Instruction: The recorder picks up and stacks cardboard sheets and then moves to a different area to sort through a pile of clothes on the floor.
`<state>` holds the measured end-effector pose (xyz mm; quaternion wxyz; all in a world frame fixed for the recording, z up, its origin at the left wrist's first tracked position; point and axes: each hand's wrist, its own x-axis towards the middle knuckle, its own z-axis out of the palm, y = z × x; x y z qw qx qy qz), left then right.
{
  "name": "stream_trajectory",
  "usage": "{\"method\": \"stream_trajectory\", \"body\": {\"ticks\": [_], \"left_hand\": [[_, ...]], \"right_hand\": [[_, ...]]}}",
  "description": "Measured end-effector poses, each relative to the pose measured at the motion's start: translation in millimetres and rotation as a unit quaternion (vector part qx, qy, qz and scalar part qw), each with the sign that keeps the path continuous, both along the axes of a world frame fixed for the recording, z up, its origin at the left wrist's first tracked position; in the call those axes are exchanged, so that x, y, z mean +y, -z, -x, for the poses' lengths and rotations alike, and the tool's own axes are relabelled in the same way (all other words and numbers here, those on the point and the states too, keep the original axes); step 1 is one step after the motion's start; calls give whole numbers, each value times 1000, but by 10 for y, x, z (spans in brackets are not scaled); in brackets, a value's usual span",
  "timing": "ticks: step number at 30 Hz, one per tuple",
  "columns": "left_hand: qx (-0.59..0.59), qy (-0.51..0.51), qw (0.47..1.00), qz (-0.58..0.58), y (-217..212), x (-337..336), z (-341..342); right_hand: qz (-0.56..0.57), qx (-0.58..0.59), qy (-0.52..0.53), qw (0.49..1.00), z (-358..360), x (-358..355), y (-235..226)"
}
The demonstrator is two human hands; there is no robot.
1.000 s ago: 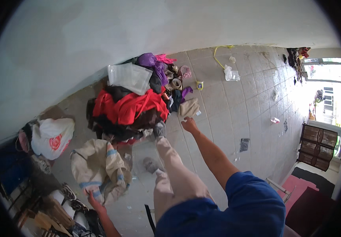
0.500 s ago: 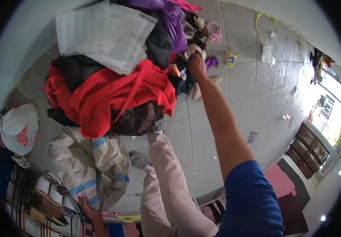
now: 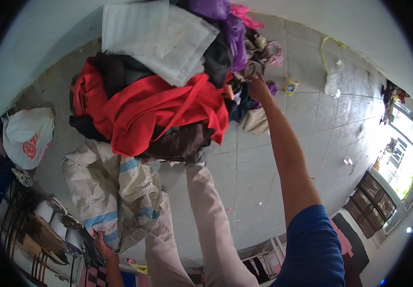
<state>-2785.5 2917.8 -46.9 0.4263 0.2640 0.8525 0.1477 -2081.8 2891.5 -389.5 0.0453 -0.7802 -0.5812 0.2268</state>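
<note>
A large beige woven sack [image 3: 89, 193] with blue stripes lies rumpled by my legs. My left hand [image 3: 102, 246] is closed on its near edge. Stretched far forward, my right hand [image 3: 260, 88] is at the right side of a cloth heap, its fingers closed on a brownish piece of cloth [image 3: 250, 71], partly hidden by the hand. Red cloth [image 3: 153, 115] covers the front of the heap, with dark brown cloth [image 3: 175, 143] under it. On top lie whitish plastic sheets [image 3: 161, 40]. A purple plastic bag [image 3: 237, 43] hangs beside them, near my right hand.
A white plastic bag [image 3: 29, 136] with a red print stands at left, near a rack of shoes [image 3: 48, 234]. On the tiled floor [image 3: 307, 119] to the right are a yellow wrapper [image 3: 291, 87], a yellow strap [image 3: 322, 52] and a clear plastic piece [image 3: 332, 86]. My legs [image 3: 211, 210] stand close to the heap.
My right hand has shifted slightly along the heap's right side; the pale item by its fingers no longer shows there. The view has moved a little. My left hand keeps its hold on the sack.
</note>
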Motion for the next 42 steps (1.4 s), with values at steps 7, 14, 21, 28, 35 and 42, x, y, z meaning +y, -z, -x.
{"method": "stream_trajectory", "body": {"ticks": [7,14,21,28,35,42], "left_hand": [[-23,9,999,20,43,-148,522],[6,69,998,13,-18,-137,454],[-18,26,999,26,-90,82,-97],[62,74,995,39,-198,294,-132],[138,228,963,32,-209,276,-86],[199,428,881,8,-219,258,-194]], "right_hand": [[13,-44,212,976,-12,-258,492],[223,-112,480,841,-832,-1582,-555],[-24,140,292,946,380,92,270],[-80,26,229,970,682,-612,-46],[254,-21,675,693,-748,-3536,-1114],[39,167,391,904,524,-1647,-676]]}}
